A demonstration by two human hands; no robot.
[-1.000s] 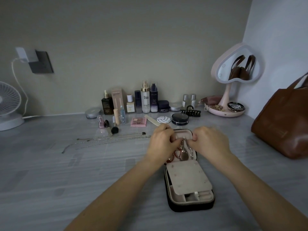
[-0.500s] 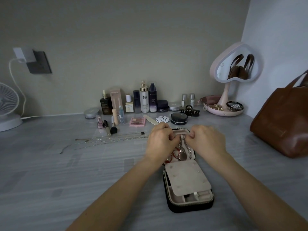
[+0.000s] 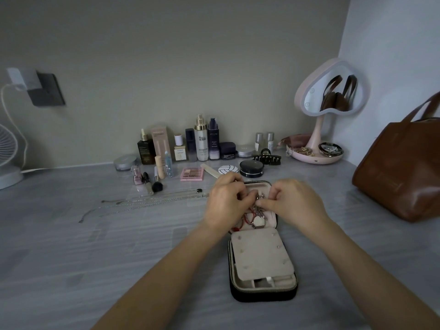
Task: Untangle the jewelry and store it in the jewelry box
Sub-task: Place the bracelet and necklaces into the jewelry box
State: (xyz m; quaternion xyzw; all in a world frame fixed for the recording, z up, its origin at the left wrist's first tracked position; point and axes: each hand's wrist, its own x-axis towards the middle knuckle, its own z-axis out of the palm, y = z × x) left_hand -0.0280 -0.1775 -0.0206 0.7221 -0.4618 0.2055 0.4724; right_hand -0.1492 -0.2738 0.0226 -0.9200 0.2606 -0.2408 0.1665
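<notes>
left hand: fingers pinch jewelry tangle | right hand: fingers pinch same tangle | tangle: over far half of open jewelry box | loose chains: on desk, left of box

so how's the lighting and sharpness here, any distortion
Head view: dim, even light, no glare, soft shadows; the tangled silver and red jewelry pinched between the left hand and right hand looks small and soft; wide-angle distortion tilts the dark wall socket at left.
</notes>
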